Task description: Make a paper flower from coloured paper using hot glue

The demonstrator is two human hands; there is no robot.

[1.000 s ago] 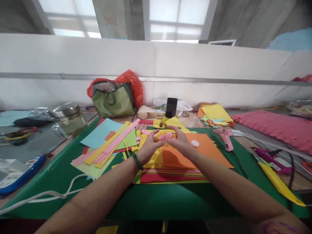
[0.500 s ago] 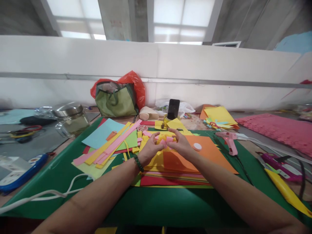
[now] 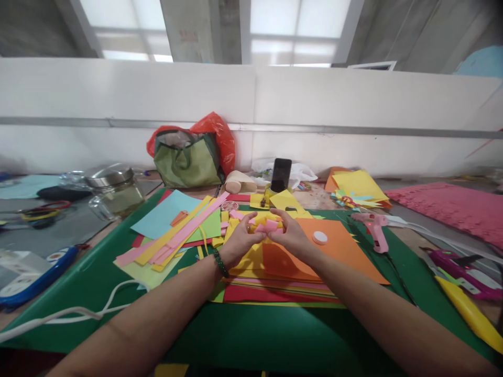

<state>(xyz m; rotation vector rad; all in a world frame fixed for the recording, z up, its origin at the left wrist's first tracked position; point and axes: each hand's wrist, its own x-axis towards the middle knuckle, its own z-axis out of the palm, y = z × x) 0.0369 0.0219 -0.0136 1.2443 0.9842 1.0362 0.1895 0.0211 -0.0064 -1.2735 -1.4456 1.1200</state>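
Between my two hands is a small pink and yellow paper craft piece (image 3: pixel 269 225), made of folded or looped strips. My left hand (image 3: pixel 243 241) grips its left side, thumb and fingers curved round it; a dark beaded bracelet circles that wrist. On the right side, my right hand (image 3: pixel 290 234) holds the same piece with thumb and fingertips. Part of the piece is hidden behind the fingers. Below it lies a stack of coloured sheets, with an orange sheet (image 3: pixel 334 251) and yellow ones on top. A round white disc (image 3: pixel 319 237) rests on the orange sheet.
Paper strips (image 3: pixel 176 235) lie left on the green mat (image 3: pixel 275 332). A pink glue gun (image 3: pixel 375 230) with its cord sits at right, near a yellow-handled cutter (image 3: pixel 467 311). Behind stand a phone (image 3: pixel 281 175), a glass jar (image 3: pixel 115 191) and a green bag (image 3: pixel 187 159).
My right hand has closed in slightly on the paper piece, its thumb and fingers nearer my left hand. The camera view has shifted a little; the other things lie as before.
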